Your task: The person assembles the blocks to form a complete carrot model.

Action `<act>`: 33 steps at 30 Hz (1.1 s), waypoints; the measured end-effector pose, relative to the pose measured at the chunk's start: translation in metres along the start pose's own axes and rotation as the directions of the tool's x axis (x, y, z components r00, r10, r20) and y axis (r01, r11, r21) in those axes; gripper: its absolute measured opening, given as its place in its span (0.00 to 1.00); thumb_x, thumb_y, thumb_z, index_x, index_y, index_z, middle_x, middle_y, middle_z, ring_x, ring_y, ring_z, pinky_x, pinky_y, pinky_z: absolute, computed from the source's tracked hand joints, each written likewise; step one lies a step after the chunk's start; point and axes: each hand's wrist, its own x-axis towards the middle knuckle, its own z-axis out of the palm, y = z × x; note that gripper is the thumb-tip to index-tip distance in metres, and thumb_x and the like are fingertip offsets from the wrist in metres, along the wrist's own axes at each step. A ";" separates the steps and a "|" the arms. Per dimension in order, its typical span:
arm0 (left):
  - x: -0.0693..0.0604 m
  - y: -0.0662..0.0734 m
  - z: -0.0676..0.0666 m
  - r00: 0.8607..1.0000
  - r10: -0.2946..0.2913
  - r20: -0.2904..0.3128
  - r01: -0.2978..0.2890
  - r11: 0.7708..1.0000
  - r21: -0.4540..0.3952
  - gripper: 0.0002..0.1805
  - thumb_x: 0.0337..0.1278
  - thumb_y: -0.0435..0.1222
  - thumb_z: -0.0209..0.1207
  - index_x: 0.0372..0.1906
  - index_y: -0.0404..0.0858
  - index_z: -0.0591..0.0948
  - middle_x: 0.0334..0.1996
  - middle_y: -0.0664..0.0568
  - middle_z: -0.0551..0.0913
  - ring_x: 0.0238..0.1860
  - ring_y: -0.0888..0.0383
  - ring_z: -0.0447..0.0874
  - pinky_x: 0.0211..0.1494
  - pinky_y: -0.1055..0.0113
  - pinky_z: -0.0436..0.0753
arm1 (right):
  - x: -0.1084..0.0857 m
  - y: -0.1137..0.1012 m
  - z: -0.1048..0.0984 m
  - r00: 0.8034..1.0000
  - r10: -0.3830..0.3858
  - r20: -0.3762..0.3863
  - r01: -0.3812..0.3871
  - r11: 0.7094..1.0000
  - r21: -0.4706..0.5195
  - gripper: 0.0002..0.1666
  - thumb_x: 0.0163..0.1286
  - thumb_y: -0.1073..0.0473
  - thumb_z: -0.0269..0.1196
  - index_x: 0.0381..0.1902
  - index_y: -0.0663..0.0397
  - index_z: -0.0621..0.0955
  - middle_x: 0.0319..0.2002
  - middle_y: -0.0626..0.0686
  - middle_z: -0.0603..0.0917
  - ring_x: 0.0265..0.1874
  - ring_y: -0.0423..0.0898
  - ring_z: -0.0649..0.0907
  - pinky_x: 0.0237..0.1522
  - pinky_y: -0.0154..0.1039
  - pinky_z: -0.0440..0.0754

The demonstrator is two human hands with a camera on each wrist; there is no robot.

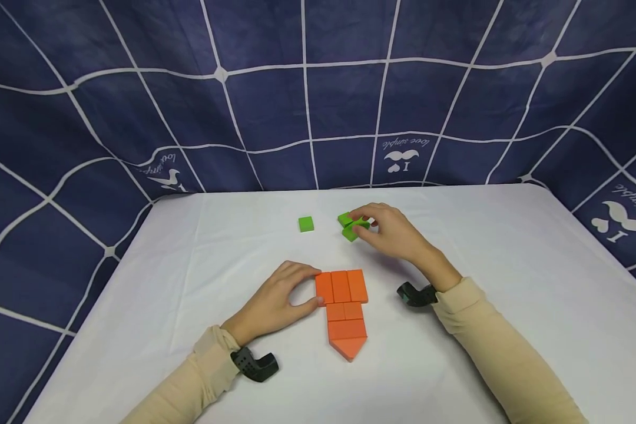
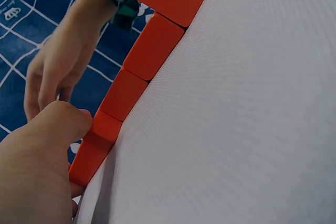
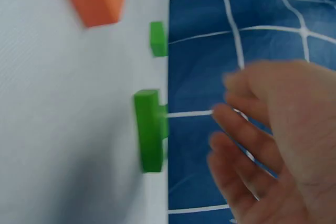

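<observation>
Orange blocks (image 1: pixel 348 311) lie flat and joined on the white table, three side by side at the far end and a pointed one nearest me. My left hand (image 1: pixel 272 300) holds the far-left orange block (image 1: pixel 324 288), thumb at its near corner and a finger at its far corner. In the left wrist view the thumb (image 2: pixel 68 119) rests against that block's side. Over several green blocks (image 1: pixel 351 234) hovers my right hand (image 1: pixel 392 232). The right wrist view shows its loosely bent fingers apart from the long green block (image 3: pixel 149 132), with nothing between them.
A single small green block (image 1: pixel 306 224) lies to the left of the green group. The white-covered table (image 1: pixel 233 235) ends at a dark blue cloth (image 1: pixel 275 106) with white lines. Both wrists wear black camera mounts.
</observation>
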 end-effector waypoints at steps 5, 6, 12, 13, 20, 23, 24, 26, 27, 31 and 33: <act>0.000 0.000 0.000 1.000 0.009 -0.009 -0.009 1.000 0.006 0.29 0.62 0.54 0.68 0.64 0.47 0.80 0.59 0.60 0.81 0.63 0.63 0.73 0.71 0.59 0.76 | -0.001 0.016 0.005 0.994 0.096 -0.062 -0.097 0.995 -0.026 0.19 0.72 0.59 0.65 0.58 0.59 0.85 0.55 0.56 0.87 0.54 0.55 0.82 0.55 0.50 0.84; 0.000 0.000 0.000 1.000 0.011 -0.009 -0.011 1.000 0.007 0.29 0.62 0.54 0.68 0.64 0.47 0.80 0.59 0.60 0.81 0.63 0.64 0.73 0.71 0.59 0.76 | -0.002 0.019 0.005 0.992 0.105 -0.064 -0.107 0.994 -0.025 0.19 0.72 0.60 0.65 0.58 0.59 0.85 0.56 0.56 0.86 0.55 0.55 0.81 0.56 0.50 0.83; 0.000 -0.001 0.001 1.000 0.008 -0.010 -0.008 1.000 0.007 0.29 0.62 0.55 0.68 0.64 0.48 0.80 0.60 0.61 0.80 0.63 0.64 0.73 0.71 0.59 0.76 | -0.004 0.032 0.012 0.993 0.109 -0.053 -0.112 0.993 -0.047 0.22 0.71 0.58 0.65 0.61 0.59 0.83 0.59 0.58 0.85 0.60 0.58 0.79 0.64 0.54 0.76; 0.000 -0.001 0.001 1.000 0.007 -0.010 -0.007 1.000 0.006 0.29 0.62 0.54 0.68 0.64 0.48 0.80 0.59 0.60 0.80 0.63 0.64 0.73 0.71 0.59 0.76 | -0.005 0.034 0.013 0.993 0.110 -0.050 -0.113 0.992 -0.054 0.23 0.71 0.57 0.65 0.61 0.59 0.83 0.60 0.59 0.84 0.60 0.59 0.79 0.65 0.55 0.75; 0.000 -0.001 0.002 1.000 0.008 -0.010 -0.008 1.000 0.004 0.29 0.63 0.54 0.68 0.64 0.48 0.80 0.60 0.61 0.80 0.63 0.64 0.73 0.71 0.59 0.76 | -0.006 0.042 0.019 0.994 0.103 -0.019 -0.105 0.991 -0.086 0.27 0.70 0.57 0.65 0.65 0.59 0.80 0.63 0.60 0.82 0.62 0.60 0.77 0.66 0.56 0.73; 0.000 0.000 0.002 1.000 0.004 -0.009 -0.004 1.000 0.004 0.28 0.63 0.54 0.68 0.64 0.48 0.80 0.60 0.61 0.80 0.63 0.64 0.73 0.71 0.59 0.76 | -0.006 0.044 0.020 0.996 0.093 -0.015 -0.094 0.991 -0.090 0.27 0.70 0.58 0.66 0.66 0.60 0.79 0.63 0.60 0.82 0.62 0.60 0.78 0.67 0.55 0.73; 0.000 0.000 0.002 1.000 0.002 -0.009 -0.002 1.000 0.004 0.28 0.63 0.54 0.68 0.64 0.48 0.80 0.60 0.61 0.80 0.63 0.64 0.73 0.71 0.59 0.76 | -0.005 0.044 0.019 0.996 0.089 -0.016 -0.091 0.992 -0.092 0.27 0.70 0.58 0.66 0.66 0.60 0.80 0.63 0.61 0.82 0.62 0.60 0.78 0.67 0.55 0.73; 0.000 -0.001 0.002 1.000 -0.001 -0.008 0.001 1.000 0.005 0.28 0.63 0.54 0.68 0.64 0.48 0.80 0.60 0.61 0.80 0.63 0.64 0.73 0.71 0.58 0.77 | -0.005 0.043 0.019 0.996 0.087 -0.020 -0.088 0.992 -0.095 0.26 0.70 0.59 0.66 0.65 0.60 0.80 0.62 0.61 0.83 0.62 0.60 0.78 0.68 0.55 0.73; 0.000 -0.001 0.002 1.000 -0.002 -0.008 0.002 1.000 0.005 0.28 0.63 0.54 0.68 0.64 0.48 0.80 0.60 0.61 0.80 0.63 0.64 0.73 0.71 0.59 0.76 | -0.005 0.043 0.019 0.996 0.087 -0.021 -0.089 0.991 -0.096 0.26 0.70 0.59 0.66 0.64 0.60 0.81 0.61 0.61 0.83 0.62 0.60 0.78 0.68 0.55 0.73; 0.000 -0.001 0.002 1.000 -0.004 -0.009 0.004 1.000 0.005 0.28 0.63 0.53 0.68 0.64 0.49 0.80 0.60 0.61 0.80 0.63 0.65 0.73 0.71 0.59 0.76 | -0.005 0.044 0.018 0.995 0.096 -0.008 -0.096 0.991 -0.098 0.23 0.69 0.58 0.67 0.61 0.59 0.83 0.58 0.61 0.84 0.59 0.59 0.79 0.65 0.55 0.75; 0.000 -0.001 0.002 1.000 -0.005 -0.010 0.005 1.000 0.003 0.28 0.62 0.53 0.68 0.64 0.49 0.80 0.60 0.61 0.80 0.63 0.64 0.73 0.71 0.59 0.76 | -0.006 0.046 0.018 0.995 0.105 0.000 -0.104 0.991 -0.089 0.22 0.69 0.58 0.68 0.59 0.59 0.84 0.57 0.61 0.84 0.57 0.59 0.79 0.63 0.54 0.76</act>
